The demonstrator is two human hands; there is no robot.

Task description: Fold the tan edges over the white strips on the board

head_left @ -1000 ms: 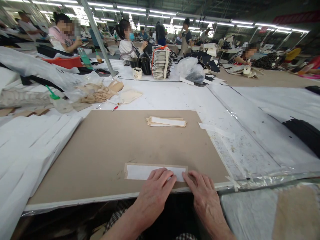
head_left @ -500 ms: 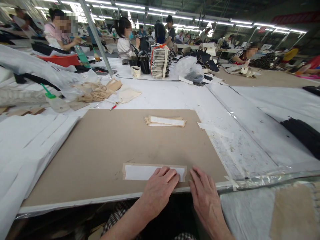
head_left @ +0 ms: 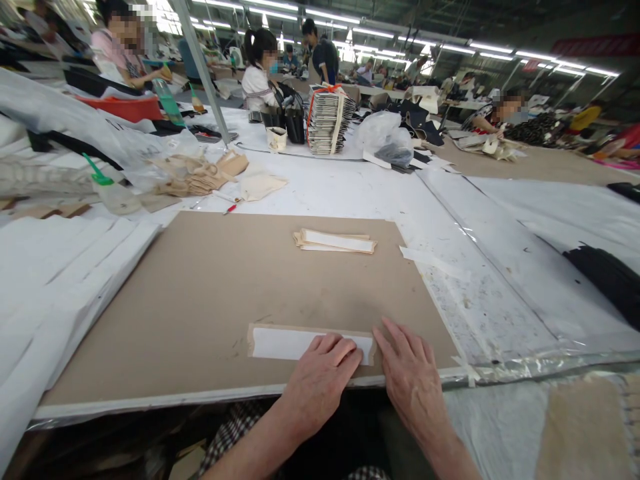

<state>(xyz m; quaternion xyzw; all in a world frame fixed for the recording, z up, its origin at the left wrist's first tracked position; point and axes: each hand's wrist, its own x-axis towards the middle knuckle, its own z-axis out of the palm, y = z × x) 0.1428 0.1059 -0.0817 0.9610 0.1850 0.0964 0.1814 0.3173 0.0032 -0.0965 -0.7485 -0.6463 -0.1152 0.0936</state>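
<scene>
Checked cloth point(head_left: 235, 427) is closest, down below the front edge of a smooth brown board point(head_left: 200, 287). Sitting near that edge is a flat strip point(head_left: 277, 343), long and rectangular, white with a thin tan border. Left hand point(head_left: 323, 370) has its fingers bent and bunched on the strip's right part; can't tell if it's pinching or just pressing. Right hand point(head_left: 407, 370) is released, loosely spread, palm down, fingertips right by the strip's right end. Further back there's a messy little stack of similar strips point(head_left: 337, 241), then crumpled tan fabric point(head_left: 200, 175), and a crinkly clear bag point(head_left: 383, 137) near a tied bundle point(head_left: 327, 123).
</scene>
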